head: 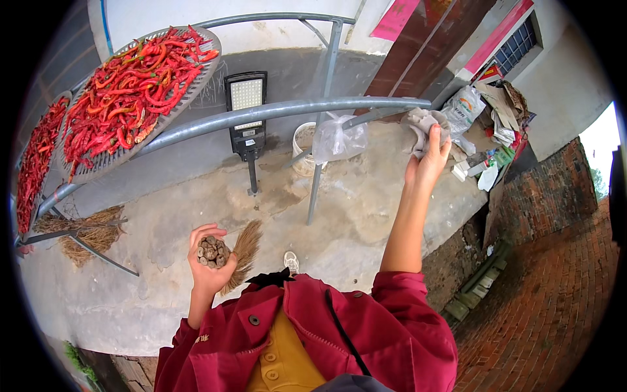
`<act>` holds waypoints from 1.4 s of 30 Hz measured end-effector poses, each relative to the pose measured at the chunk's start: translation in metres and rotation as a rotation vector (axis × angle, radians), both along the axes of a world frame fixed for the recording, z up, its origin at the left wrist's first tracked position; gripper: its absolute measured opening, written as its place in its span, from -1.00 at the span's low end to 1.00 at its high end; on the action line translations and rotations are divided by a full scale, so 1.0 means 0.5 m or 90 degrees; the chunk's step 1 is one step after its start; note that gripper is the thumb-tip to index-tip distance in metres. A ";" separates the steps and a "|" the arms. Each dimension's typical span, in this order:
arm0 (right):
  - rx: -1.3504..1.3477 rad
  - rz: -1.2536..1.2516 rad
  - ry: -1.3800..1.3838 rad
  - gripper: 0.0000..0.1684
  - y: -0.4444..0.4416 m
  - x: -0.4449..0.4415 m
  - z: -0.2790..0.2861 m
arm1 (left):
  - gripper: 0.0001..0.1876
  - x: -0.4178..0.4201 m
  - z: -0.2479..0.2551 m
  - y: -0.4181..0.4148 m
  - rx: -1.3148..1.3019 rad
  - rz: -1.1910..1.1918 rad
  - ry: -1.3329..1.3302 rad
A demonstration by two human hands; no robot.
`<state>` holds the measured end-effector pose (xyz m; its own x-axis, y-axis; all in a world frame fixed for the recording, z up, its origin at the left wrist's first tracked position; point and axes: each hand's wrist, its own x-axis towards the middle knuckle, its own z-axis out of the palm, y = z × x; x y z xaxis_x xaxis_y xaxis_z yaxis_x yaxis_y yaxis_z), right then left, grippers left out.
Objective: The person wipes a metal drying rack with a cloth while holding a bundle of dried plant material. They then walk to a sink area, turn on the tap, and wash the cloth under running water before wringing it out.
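Observation:
My left hand (209,278) is wrapped around the handle of a straw hand broom (248,249). The handle's knobbly end, a bundle of cut stalks, points up towards me, and the bristles show past my thumb. On the right, my right hand (427,164) grips a crumpled grey cloth (420,126) at the end of a bent metal pipe rail (294,109). Part of the cloth is behind my fingers; whether it touches the pipe I cannot tell.
Woven trays of red chillies (132,98) rest on the pipe frame at left. A clear plastic bag (340,139) hangs near a white bucket (300,169). A lamp panel (246,110) leans by the wall. Cardboard and bags (497,105) are piled right; dry brush (93,235) lies left.

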<state>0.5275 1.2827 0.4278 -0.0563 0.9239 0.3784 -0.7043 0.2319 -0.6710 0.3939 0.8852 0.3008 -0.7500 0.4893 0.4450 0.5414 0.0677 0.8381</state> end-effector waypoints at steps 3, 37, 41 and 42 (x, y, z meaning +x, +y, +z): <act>0.065 -0.177 -0.059 -0.45 0.081 -0.007 -0.002 | -0.64 -0.001 -0.003 0.004 0.006 -0.008 -0.002; 0.560 -0.125 -0.497 -0.45 -0.171 -0.115 -0.002 | -0.64 0.007 0.001 -0.008 0.000 -0.010 0.016; 0.569 -0.139 -0.445 -0.45 -0.220 -0.129 0.023 | -0.63 0.002 -0.004 -0.012 -0.003 -0.008 0.040; 0.561 -0.127 -0.431 -0.46 -0.231 -0.135 0.030 | -0.63 0.002 -0.001 -0.016 -0.007 -0.009 0.046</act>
<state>0.4599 1.1671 0.4430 -0.3790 0.3653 0.8503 -0.1544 0.8810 -0.4473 0.3947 0.8772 0.3003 -0.7097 0.5047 0.4914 0.6007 0.0693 0.7964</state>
